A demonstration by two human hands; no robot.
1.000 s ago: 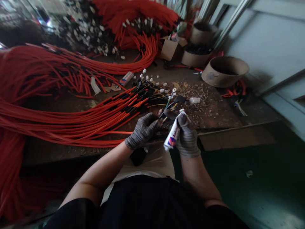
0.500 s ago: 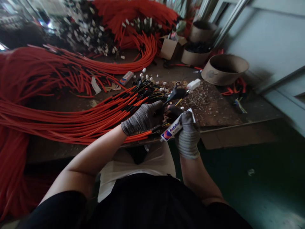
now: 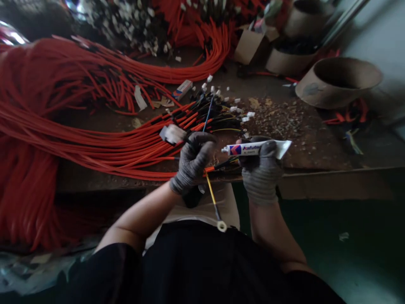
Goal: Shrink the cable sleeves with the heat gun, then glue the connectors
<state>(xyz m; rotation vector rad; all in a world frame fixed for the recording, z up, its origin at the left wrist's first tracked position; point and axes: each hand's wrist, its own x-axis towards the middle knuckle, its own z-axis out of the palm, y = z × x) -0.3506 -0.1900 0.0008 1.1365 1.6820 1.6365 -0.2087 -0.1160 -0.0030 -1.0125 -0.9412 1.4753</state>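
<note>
Both my hands wear grey knit gloves. My left hand [image 3: 193, 158] is closed around thin wires from the end of an orange cable harness [image 3: 126, 143]. A white connector [image 3: 172, 133] sticks out to its left, and a yellow wire with a ring terminal [image 3: 221, 226] hangs down below it. My right hand [image 3: 261, 171] grips a white glue tube [image 3: 253, 148], held level with its nozzle pointing left toward my left hand.
Long orange cable bundles [image 3: 47, 109] cover the left of the worn table [image 3: 300, 139]. Small white connectors [image 3: 234, 107] and scraps lie in the middle. Round cardboard tubs [image 3: 340, 82] and a small box [image 3: 248, 44] stand at the back right. A green floor lies on the right.
My left hand has pulled wires and a white connector up and to the left. My right hand turned the glue tube from slanted to level, nozzle to the left. The camera dipped forward.
</note>
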